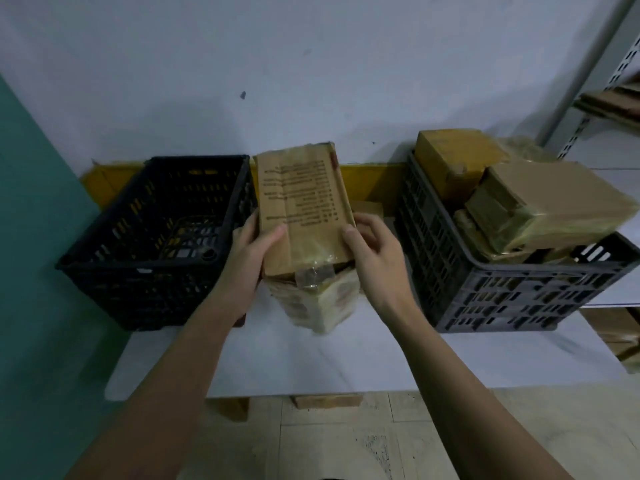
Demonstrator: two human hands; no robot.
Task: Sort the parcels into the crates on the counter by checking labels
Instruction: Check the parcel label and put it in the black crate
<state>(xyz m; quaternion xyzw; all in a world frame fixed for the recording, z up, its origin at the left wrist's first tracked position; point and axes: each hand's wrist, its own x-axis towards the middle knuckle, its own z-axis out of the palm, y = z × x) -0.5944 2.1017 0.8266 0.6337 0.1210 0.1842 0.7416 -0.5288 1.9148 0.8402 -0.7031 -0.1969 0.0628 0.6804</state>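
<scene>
A brown cardboard parcel (304, 206) with printed text on its face is held upright over the counter, between two crates. My left hand (247, 258) grips its left edge, thumb on the front. My right hand (375, 252) holds its right edge, thumb on the front too. Below it stands another parcel (322, 303) wrapped in clear tape. The black crate (156, 237) at the left shows no parcels inside. The grey crate (502, 289) at the right is piled with several brown parcels (540, 209).
The white counter (311, 358) ends near me above a pale tiled floor. A yellow strip (374, 178) runs along the wall behind the crates. A metal shelf rack (595, 98) with cardboard stands at the far right. More parcels (620, 337) lie low at the right.
</scene>
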